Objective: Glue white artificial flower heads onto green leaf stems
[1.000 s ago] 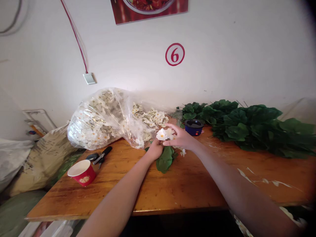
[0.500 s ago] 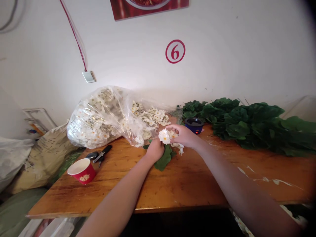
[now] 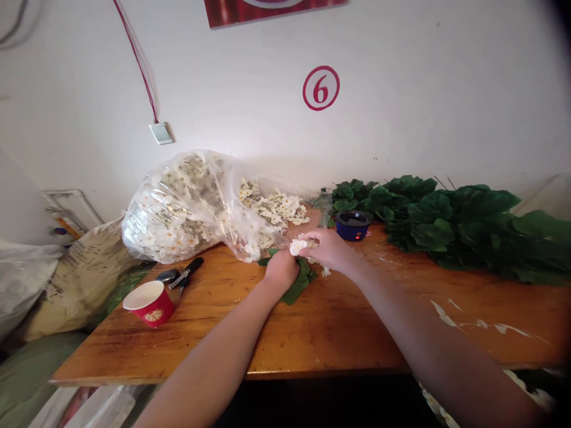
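Observation:
My left hand (image 3: pixel 282 270) is closed on a green leafy stem (image 3: pixel 298 290), whose leaves spread to both sides of the fist over the wooden table (image 3: pixel 214 321). Just right of it and touching or nearly touching, my right hand (image 3: pixel 325 246) pinches a white flower (image 3: pixel 298 246) between thumb and fingers. Another white blossom (image 3: pixel 325 271) shows beneath my right palm. Behind the hands lie loose white flowers (image 3: pixel 281 208) at the mouth of a clear plastic bag (image 3: pixel 173 208) full of similar flowers.
A small dark blue pot (image 3: pixel 352 227) with a red light stands behind my right wrist. Green leaves (image 3: pixel 455 220) are heaped at the back right. A red paper cup (image 3: pixel 150 304) and a black-handled tool (image 3: pixel 190 273) are at the left. White scraps (image 3: pixel 482 324) lie at the right.
The flower in my right hand has turned, its yellow centre now out of sight, and my right hand has come slightly lower and closer over my left. The view has shifted slightly.

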Available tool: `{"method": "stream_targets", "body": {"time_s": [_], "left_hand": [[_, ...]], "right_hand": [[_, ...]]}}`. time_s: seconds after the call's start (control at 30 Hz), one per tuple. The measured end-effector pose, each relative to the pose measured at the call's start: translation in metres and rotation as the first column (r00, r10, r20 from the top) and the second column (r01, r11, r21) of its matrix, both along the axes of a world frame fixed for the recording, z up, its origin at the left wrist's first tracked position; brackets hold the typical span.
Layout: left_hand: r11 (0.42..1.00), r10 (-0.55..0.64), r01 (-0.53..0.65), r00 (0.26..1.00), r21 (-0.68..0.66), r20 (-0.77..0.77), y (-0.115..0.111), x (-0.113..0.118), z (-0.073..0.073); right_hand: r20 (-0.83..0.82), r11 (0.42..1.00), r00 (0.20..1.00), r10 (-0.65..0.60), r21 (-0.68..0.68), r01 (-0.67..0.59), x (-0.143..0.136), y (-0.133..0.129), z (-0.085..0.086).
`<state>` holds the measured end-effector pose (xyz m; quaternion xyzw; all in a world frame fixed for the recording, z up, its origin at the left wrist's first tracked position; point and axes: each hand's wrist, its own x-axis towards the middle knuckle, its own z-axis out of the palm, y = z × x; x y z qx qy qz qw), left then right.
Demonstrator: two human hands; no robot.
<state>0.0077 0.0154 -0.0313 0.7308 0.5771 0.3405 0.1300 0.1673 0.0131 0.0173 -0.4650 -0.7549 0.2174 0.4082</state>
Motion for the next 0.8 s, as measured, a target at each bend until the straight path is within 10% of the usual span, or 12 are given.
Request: {"method": "stream_targets", "body": {"time_s": [0.23,0.57,0.8], "left_hand": [[0.997,-0.075,0.075,0.997,0.034,-0.014,-0.001,-0.001,0.001],[0.990,-0.138,0.133,0.984,0.047,0.112,-0.001,-0.005,0.003],[0.999,-0.051,0.051,0.999,0.003,-0.002,-0.005,-0.002,0.010]], "right_hand": [[0.013,0.996,0.997,-0.076,0.039,0.075,0.005,0.003,0.003],[-0.573,0.975,0.790,-0.218,-0.161,0.153,0.054,0.020,0.031],[-0.379,0.920,0.838,-0.392,-0.145,0.364,0.116,0.058,0.056]]}}
